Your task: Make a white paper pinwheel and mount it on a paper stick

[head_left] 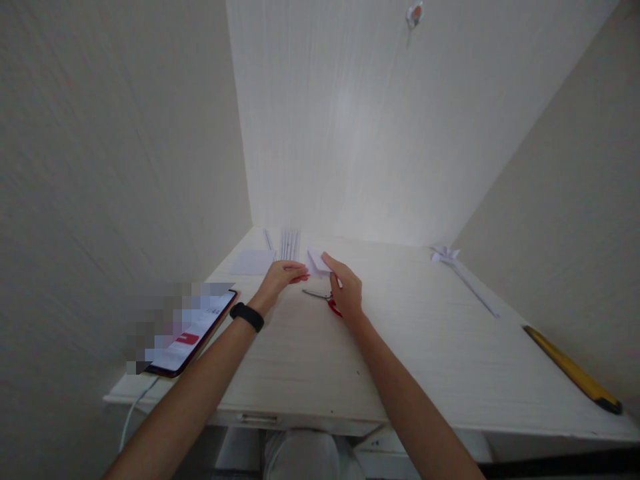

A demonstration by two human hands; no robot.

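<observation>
A small folded piece of white paper (317,261) is held up over the middle of the desk. My right hand (346,287) pinches its right side between thumb and fingers. At its lower left edge, my left hand (286,275) has its fingers pressed together on the paper's corner. Below the paper lie scissors (316,294) with red handles, partly hidden behind my right hand. Beyond my left hand rests a row of thin white paper strips (289,245), with a flat sheet of white paper (253,262) to their left.
A phone (195,340) with a lit screen leans at the left, a white cable (131,413) running below it. At the right lie a paper flower on a stem (470,287) and a yellow cutter (570,367). Walls enclose the white desk (300,373).
</observation>
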